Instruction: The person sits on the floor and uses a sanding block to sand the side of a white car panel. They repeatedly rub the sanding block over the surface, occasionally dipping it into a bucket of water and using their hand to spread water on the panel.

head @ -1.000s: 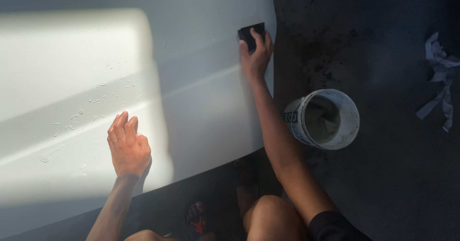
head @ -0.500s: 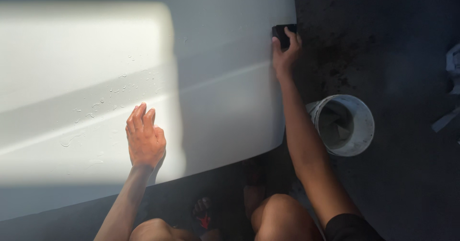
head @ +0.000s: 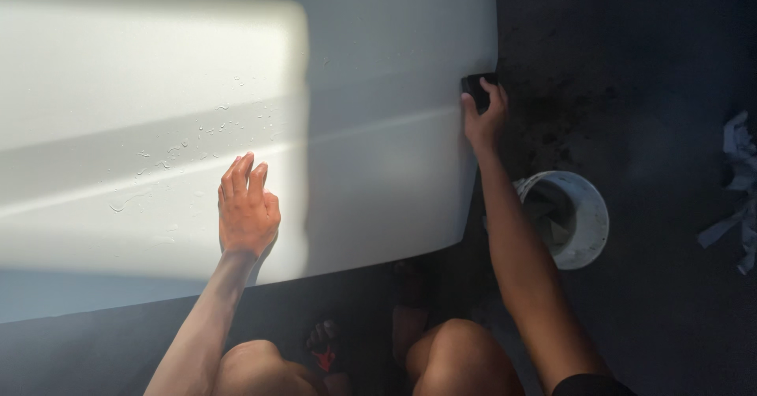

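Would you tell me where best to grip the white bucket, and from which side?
Probably the bucket's rim, from above: it stands upright on the dark floor, mouth open to the camera. No handle shows. The right arm crosses its left edge, so the right side looks freer.

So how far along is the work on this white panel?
Partly done, it seems. The panel carries water droplets near its middle, so that stretch looks already wetted. In hand: the right hand presses a dark block at the panel's right edge, while the left hand lies flat on the surface. A white bucket stands on the floor nearby. What remains can't be judged.
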The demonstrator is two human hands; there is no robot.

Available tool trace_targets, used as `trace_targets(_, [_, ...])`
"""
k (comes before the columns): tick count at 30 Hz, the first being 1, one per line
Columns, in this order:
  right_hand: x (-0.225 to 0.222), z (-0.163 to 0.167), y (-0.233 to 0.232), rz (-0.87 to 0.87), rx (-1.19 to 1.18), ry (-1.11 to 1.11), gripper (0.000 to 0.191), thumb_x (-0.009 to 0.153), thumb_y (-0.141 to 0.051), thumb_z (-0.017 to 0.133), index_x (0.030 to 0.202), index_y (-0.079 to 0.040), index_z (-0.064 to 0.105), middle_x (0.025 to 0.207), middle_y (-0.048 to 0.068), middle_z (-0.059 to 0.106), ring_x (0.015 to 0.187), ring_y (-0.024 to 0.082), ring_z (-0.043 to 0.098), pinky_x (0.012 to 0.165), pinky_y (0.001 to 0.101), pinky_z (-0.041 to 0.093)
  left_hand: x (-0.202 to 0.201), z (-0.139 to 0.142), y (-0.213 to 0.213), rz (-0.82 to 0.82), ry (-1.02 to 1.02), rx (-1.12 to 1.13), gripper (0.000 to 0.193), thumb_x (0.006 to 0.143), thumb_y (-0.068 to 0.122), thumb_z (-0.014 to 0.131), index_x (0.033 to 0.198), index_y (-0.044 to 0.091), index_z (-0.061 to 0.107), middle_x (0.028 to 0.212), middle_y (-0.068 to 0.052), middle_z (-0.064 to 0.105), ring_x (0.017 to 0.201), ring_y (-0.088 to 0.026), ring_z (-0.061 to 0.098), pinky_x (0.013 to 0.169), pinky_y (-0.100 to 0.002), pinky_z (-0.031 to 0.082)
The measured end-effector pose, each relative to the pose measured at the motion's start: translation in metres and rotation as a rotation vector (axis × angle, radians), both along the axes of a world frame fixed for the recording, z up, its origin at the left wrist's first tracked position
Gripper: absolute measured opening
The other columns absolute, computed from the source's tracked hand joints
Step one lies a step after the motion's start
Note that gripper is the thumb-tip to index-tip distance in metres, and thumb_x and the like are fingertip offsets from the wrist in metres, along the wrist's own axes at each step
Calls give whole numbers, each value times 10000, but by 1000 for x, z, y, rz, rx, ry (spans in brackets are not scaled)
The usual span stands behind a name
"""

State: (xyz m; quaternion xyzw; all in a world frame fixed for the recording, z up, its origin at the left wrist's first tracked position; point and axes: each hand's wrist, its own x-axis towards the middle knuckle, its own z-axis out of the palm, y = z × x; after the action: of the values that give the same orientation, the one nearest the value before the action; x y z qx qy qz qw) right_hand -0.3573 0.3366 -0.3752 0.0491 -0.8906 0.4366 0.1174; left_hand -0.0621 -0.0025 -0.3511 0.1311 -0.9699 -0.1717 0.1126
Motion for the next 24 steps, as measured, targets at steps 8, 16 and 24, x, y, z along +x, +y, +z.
trace_targets(8, [129,14,-184,692,159,306,536,800,-266,894,1271,-155,665,1523,216,445,1416,436,429,1169,553,390,0,5,3,3,-20,-21,471,911,82,494,1378,30,541,1533,-151,426,1484,-305,337,1206,-495,321])
trace_targets(16, [39,20,-63,302,195,270,484,944,-247,813,1366,-97,628,1536,256,430,1429,458,404,1168,553,378,0,2,-3,-30,37,1,454,914,87,488,1357,12,553,1538,-154,434,1492,-300,349,1234,-462,325])
trace_targets(24, [104,2,229,-23,99,-174,538,919,-385,755,1347,-96,602,1392,160,599,1270,348,595,996,513,514,-2,6,-3,-9,21,-6,446,906,103,490,1342,29,551,1532,-150,437,1484,-283,338,1226,-470,319])
